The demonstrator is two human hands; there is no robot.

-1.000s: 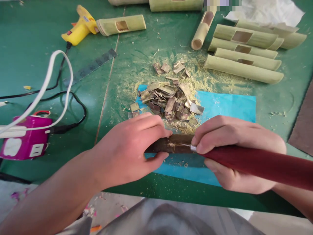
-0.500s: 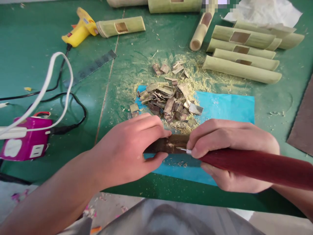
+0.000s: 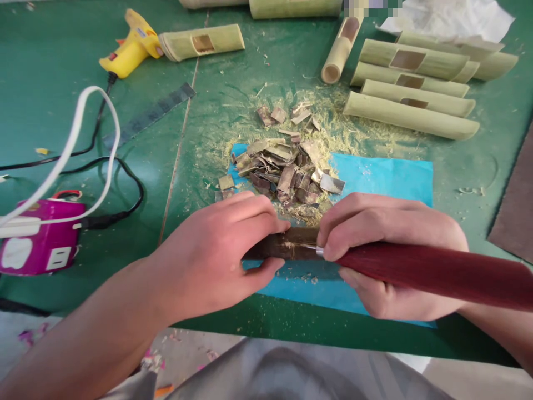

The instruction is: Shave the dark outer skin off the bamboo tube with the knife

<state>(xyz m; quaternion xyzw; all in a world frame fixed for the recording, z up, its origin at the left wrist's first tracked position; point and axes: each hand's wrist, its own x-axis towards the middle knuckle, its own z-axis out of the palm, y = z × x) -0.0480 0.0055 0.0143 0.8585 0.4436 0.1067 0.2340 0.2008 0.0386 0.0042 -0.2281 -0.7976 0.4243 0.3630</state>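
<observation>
My left hand [image 3: 225, 250] is closed round the left part of a dark brown bamboo piece [image 3: 297, 240], pressing it down over a blue sheet [image 3: 387, 176]. Held in my right hand [image 3: 395, 244] is a carving knife [image 3: 433, 272] with a thick dark red handle and a thin metal blade. Its tip touches the upper face of the bamboo, where scratched lines and a few pale shavings show. My right fingers also rest by the bamboo's right end, which they hide. Just beyond lies a heap of dark bamboo chips [image 3: 287, 172] with sawdust around it.
Several pale bamboo tubes with cut windows [image 3: 412, 111] lie at the back right, and another tube [image 3: 220, 41] touches a yellow glue gun [image 3: 133, 47]. A steel ruler [image 3: 154, 114] lies left of centre. Cables loop around a magenta power strip [image 3: 41, 236] at the left.
The knife and my right hand have shifted slightly up and left, and the handle's rear end has risen. My left hand keeps its hold on the bamboo. The view has moved a little.
</observation>
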